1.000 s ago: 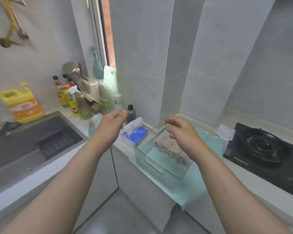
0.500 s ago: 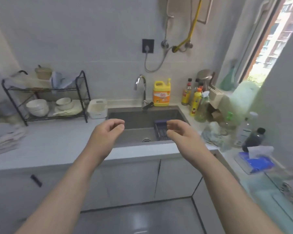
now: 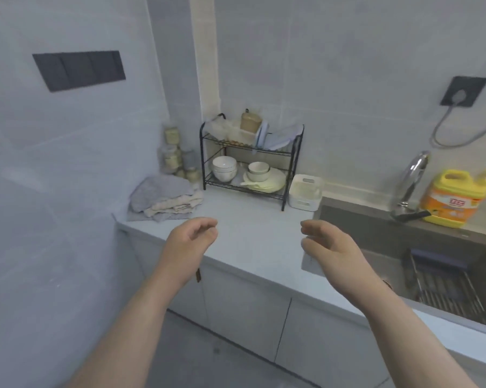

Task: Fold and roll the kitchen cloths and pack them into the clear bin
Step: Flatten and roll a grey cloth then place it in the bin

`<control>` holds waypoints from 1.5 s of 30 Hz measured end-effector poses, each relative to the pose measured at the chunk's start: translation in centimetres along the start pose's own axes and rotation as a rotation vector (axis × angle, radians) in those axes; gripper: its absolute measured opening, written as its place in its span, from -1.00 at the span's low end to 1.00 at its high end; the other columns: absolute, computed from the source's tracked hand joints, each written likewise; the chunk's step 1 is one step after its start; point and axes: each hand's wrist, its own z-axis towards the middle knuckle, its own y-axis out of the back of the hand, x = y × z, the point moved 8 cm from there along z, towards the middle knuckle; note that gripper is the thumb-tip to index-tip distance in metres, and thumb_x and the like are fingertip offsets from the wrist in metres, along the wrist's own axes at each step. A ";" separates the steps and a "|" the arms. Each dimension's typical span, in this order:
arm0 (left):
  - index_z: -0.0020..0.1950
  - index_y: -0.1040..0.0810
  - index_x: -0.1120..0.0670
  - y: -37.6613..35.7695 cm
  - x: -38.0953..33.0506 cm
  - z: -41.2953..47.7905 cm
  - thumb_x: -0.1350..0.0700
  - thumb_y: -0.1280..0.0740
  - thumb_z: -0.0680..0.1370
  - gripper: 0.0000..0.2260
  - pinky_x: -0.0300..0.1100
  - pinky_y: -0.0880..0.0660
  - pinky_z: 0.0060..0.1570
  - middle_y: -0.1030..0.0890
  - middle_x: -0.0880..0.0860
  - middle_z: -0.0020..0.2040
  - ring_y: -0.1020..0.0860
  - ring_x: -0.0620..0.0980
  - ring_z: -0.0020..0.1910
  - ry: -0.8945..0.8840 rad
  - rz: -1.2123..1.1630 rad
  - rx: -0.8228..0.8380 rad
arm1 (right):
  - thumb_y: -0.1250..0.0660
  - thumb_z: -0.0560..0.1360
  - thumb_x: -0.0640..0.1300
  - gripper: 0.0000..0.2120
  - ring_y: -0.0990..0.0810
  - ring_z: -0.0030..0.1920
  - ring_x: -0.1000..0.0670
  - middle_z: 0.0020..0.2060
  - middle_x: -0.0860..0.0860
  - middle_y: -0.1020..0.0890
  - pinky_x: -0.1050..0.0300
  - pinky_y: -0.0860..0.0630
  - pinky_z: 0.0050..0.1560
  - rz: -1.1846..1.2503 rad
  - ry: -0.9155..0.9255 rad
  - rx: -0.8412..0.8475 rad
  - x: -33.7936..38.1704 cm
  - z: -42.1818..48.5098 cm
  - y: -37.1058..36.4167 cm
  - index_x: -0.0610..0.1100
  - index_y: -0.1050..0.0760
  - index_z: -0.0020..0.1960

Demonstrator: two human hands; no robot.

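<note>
Soft, rumpled kitchen cloths (image 3: pixel 164 199), grey over beige, lie heaped on the smooth pale counter (image 3: pixel 250 233) just beyond the left hand (image 3: pixel 190 242). The left and right hand (image 3: pixel 327 246) both hover with relaxed, empty fingers. Farther back, a black wire rack (image 3: pixel 250 161) holds white bowls (image 3: pixel 224 168).

The walls (image 3: pixel 348 65) are pale grey tiles, with a dark switch panel (image 3: pixel 79 70) on the left wall and a dark socket (image 3: pixel 464 91) on the back wall. A white counter (image 3: pixel 250 219) runs along them, with a grey sink (image 3: pixel 362 228) set in it. Grey cupboard doors (image 3: pixel 247 309) sit below. The floor (image 3: pixel 202 359) is grey.
</note>
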 end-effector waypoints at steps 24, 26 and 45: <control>0.05 -0.62 0.05 11.4 7.6 24.7 0.09 -0.39 0.46 -0.82 -0.13 -0.43 0.12 -0.64 -0.02 0.02 -0.56 -0.05 0.02 0.217 0.167 -0.329 | -0.28 0.56 -0.12 -0.76 -0.48 0.18 0.18 0.12 0.24 -0.51 0.23 -0.37 0.10 0.014 0.090 0.426 0.8 33.1 -17.0 0.13 -0.42 0.18; 0.04 -0.62 0.03 13.1 8.9 27.1 0.03 -0.37 0.42 -0.77 -0.13 -0.44 0.12 -0.63 -0.06 0.02 -0.56 -0.07 0.04 0.237 0.171 -0.326 | -0.27 0.56 -0.12 -0.76 -0.48 0.18 0.17 0.13 0.22 -0.51 0.24 -0.38 0.08 -0.009 0.084 0.435 0.9 35.0 -19.1 0.12 -0.42 0.19; 0.27 -0.51 0.03 20.3 33.8 48.5 -0.01 -0.41 0.39 -0.55 -0.26 -0.34 0.19 -0.43 -0.08 0.25 -0.41 -0.05 0.26 0.060 0.847 0.403 | -0.31 0.52 -0.17 -0.58 -0.46 0.27 0.04 0.29 0.05 -0.50 0.41 -0.25 0.16 -0.588 0.082 0.506 -5.5 51.4 -45.9 -0.02 -0.44 0.37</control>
